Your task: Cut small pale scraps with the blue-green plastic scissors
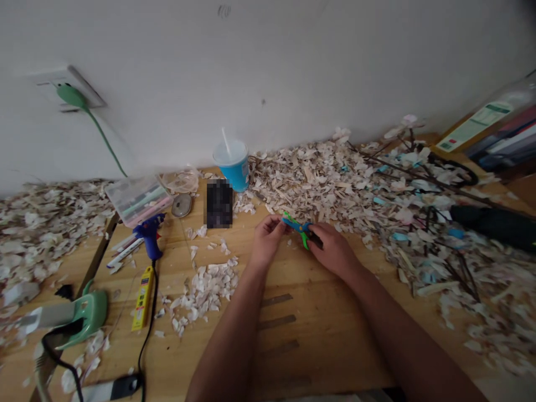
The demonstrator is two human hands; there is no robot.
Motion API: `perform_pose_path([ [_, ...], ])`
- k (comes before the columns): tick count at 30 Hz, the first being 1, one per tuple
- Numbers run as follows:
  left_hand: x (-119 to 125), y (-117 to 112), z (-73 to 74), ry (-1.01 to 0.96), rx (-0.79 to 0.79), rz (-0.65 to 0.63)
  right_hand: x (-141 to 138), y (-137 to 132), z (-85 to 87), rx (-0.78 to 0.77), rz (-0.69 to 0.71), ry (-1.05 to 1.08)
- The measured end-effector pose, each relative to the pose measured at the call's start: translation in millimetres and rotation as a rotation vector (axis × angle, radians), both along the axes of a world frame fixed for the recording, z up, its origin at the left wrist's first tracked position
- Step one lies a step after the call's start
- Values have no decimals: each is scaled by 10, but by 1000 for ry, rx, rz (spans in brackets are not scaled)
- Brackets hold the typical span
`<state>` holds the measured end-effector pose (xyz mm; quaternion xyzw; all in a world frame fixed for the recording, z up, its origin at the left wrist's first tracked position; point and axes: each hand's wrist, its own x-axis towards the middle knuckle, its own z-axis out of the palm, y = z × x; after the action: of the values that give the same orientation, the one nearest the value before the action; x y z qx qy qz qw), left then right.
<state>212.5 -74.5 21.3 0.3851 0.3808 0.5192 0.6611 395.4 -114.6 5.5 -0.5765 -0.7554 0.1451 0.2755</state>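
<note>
Over the wooden table, my right hand (pixel 333 248) grips a small pair of blue and green scissors (pixel 298 225) by the handles. The blades point left, toward my left hand (pixel 267 237). That hand has its thumb and fingers pinched together right at the blade tips. Whatever lies between those fingers is too small to make out. Just beyond both hands begins a wide heap of pale shavings (pixel 301 173). Several dark flat strips (pixel 277 322) lie on the table between my forearms.
A blue cup (pixel 235 167) with a straw stands by the wall, behind a blurred-out dark object (pixel 219 204). Leftward are a blue glue gun (pixel 148 234), a yellow box (pixel 143 298), a clear case (pixel 138 198) and a green power strip (pixel 90 315). Flowered twigs (pixel 412 139) lie right.
</note>
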Motion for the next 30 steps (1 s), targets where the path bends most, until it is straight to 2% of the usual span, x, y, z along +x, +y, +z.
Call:
perform_pose_path([
  [4,42,-21,-12,-195,-127,18,10,3,-11,3,-5,-17],
  [7,59,-33,-8,-231,-145,28,9,5,-14,4,0,-21],
  [16,36,-7,-18,85,80,55,14,-1,-24,26,3,-11],
  [24,-34,-7,91,102,60,43,-3,-1,11,27,39,-24],
  [30,-46,-9,90,84,77,23,-4,-6,0,45,31,3],
])
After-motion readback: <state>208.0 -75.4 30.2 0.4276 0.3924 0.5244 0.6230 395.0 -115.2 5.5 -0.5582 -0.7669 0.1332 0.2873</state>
